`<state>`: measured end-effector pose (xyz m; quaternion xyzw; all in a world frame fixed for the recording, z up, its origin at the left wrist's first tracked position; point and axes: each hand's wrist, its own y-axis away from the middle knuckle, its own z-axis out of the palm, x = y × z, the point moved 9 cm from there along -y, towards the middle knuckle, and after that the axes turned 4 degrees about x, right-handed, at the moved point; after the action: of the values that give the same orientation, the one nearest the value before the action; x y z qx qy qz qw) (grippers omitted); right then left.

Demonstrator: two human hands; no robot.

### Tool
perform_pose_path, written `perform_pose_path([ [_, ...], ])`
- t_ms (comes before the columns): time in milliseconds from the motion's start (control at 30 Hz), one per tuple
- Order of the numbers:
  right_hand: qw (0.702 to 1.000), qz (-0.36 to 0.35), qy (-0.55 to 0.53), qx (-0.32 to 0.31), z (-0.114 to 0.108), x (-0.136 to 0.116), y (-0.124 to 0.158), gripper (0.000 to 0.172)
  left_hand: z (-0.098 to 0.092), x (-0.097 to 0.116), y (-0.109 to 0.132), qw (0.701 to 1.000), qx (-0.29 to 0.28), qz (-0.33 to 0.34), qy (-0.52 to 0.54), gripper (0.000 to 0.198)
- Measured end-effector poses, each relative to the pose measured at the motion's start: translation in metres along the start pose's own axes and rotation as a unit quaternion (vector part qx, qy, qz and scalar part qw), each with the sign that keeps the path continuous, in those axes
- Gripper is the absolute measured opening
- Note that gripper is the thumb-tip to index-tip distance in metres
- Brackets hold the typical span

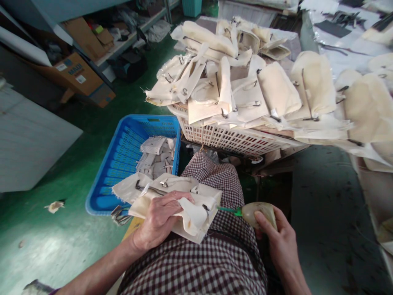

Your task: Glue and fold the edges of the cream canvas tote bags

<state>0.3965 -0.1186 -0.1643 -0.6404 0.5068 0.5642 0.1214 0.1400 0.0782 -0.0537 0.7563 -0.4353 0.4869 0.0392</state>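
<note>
My left hand [159, 219] presses down on a cream fabric pouch [190, 215] lying on my checkered lap [215, 254], fingers curled over its folded edge. My right hand [276, 235] is closed around the rounded pale handle of a tool [259, 213] whose thin green shaft points left into the pouch's corner. More cream pouches with dark metal clips [144, 188] lie under the held one, overhanging the blue crate.
A blue plastic crate [123, 159] with several small pieces stands on the green floor at left. A white lattice basket [233, 137] ahead is heaped with cream pouches [245, 82]. Cardboard boxes [73, 73] and shelving sit at upper left. More pouches pile at right.
</note>
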Motion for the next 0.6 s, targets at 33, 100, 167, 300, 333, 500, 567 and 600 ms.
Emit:
perform_pose_path([
  [33,1.000,0.001,-0.001,0.005,0.001,0.001,-0.002,0.064,0.000,0.001,0.000,1.000,-0.001,0.003,-0.001,0.032],
  [100,1.000,0.002,0.003,0.015,0.002,0.003,-0.003,0.067,0.001,0.002,-0.001,1.000,-0.003,0.003,-0.003,0.031],
  [167,1.000,-0.001,0.010,0.023,0.002,0.005,-0.003,0.068,0.002,0.001,-0.001,1.000,-0.006,-0.005,-0.005,0.029],
  [300,0.998,-0.009,-0.003,0.054,-0.003,0.006,-0.001,0.070,0.002,0.000,-0.002,1.000,-0.006,-0.007,-0.006,0.032],
  [333,0.998,-0.010,-0.011,0.057,-0.004,0.006,-0.001,0.069,0.002,-0.001,-0.002,1.000,-0.004,-0.006,-0.005,0.033],
  [500,0.999,-0.001,-0.031,0.017,0.003,0.009,-0.002,0.060,0.000,-0.007,-0.001,0.999,0.009,-0.034,0.007,0.031],
  [567,1.000,0.000,-0.021,0.019,0.002,0.012,-0.003,0.060,0.002,-0.008,0.000,0.999,-0.001,-0.047,0.009,0.030],
  [600,0.999,-0.002,-0.015,0.028,-0.001,0.012,-0.003,0.061,0.003,-0.008,0.000,0.999,-0.007,-0.047,0.008,0.030],
])
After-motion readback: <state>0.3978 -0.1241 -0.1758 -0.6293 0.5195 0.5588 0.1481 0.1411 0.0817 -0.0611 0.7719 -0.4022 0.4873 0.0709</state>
